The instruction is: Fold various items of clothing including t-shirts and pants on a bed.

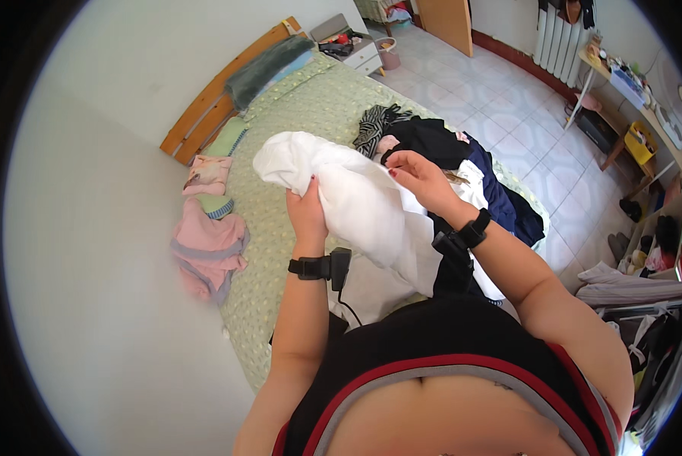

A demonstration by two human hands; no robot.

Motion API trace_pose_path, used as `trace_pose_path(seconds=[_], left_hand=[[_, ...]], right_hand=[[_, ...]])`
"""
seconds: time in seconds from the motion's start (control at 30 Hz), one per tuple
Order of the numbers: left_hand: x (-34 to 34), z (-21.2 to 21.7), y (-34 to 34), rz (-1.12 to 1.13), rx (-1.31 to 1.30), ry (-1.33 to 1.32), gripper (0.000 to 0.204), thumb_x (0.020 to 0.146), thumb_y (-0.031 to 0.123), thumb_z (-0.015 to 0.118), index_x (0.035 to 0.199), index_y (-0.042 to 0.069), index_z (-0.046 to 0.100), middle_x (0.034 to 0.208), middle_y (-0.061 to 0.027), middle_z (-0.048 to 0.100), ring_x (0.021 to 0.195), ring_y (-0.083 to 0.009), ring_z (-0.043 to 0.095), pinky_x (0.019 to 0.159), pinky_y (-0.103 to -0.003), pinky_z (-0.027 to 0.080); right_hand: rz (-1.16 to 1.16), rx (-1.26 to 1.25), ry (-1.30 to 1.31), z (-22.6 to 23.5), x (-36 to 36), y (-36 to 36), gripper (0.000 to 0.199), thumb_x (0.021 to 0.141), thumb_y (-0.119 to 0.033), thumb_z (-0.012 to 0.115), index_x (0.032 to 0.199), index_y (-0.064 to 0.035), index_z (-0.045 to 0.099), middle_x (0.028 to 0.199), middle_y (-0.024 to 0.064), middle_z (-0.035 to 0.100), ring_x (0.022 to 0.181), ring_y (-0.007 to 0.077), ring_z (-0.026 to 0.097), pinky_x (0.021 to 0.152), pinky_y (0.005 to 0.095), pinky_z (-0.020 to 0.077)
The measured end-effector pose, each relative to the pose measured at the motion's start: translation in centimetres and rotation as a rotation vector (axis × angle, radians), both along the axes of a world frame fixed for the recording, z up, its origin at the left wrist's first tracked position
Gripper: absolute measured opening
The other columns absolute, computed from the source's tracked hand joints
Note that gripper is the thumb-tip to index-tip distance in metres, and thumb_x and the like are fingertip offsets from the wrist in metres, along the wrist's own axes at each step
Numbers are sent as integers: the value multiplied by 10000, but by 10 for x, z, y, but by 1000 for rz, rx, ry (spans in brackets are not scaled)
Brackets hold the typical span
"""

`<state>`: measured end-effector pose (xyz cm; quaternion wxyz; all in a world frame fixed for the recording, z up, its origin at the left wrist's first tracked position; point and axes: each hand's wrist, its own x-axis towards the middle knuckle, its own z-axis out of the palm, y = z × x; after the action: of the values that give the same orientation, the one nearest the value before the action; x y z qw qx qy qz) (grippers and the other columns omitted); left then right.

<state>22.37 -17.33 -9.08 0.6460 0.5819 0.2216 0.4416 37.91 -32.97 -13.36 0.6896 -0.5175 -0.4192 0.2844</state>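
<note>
I hold a white garment [356, 201] up over the bed with both hands. My left hand [307, 209] grips its lower left fold, fingers closed into the cloth. My right hand [421, 178] pinches the garment's upper right edge. Each wrist carries a black strap with a small device. The cloth hangs down in front of my body and hides part of the bed below it.
The bed [311, 106] has a pale green cover. A pile of dark and striped clothes [440, 144] lies on its right side. Folded pink clothes [208, 243] sit on the left edge by the wall. A tiled floor [508, 114], a desk and shelves lie to the right.
</note>
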Motion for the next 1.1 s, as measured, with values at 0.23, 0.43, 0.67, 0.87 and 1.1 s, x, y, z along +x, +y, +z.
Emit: trace_pose_path(seconds=[0.23,0.43,0.67,0.87,1.1], left_hand=[[-39,22,-70,-522,476,315,498,832,-12,571,1308,24,431,1224,-106,548,1082,-218,559,854,-325,489],[-73,18,14,-499,583,487,792,769,30,662,1435,72,235,1403,-109,372,1144,-263,526,962,-370,424],[-63,21,-7,-415,440,260,478,781,120,663,1231,17,537,1187,-132,586,1053,-249,570,977,-369,393],[-61,-2,14,-341,304,531,278,868,155,537,1101,22,609,1027,-156,652,964,-278,614,852,-369,452],[-79,29,53,36,575,594,309,924,239,441,1096,31,591,973,-225,633,896,-362,608,785,-380,457]], right_hand=[[-53,-177,-282,85,-61,22,539,806,-153,684,1278,-19,460,1133,130,592,996,151,567,858,289,457],[57,48,1,97,-37,26,333,860,-18,541,1192,-13,565,1127,33,619,1011,126,559,883,272,428],[197,-19,-250,140,-24,30,320,837,-40,590,1155,0,586,1121,45,626,1001,120,566,877,274,443],[41,-87,-947,183,-12,21,299,844,-108,571,1137,-54,600,1013,132,668,926,242,628,828,325,468],[-217,-236,-1021,175,-3,37,253,864,-183,529,1075,-75,615,962,199,645,899,387,591,772,403,476]])
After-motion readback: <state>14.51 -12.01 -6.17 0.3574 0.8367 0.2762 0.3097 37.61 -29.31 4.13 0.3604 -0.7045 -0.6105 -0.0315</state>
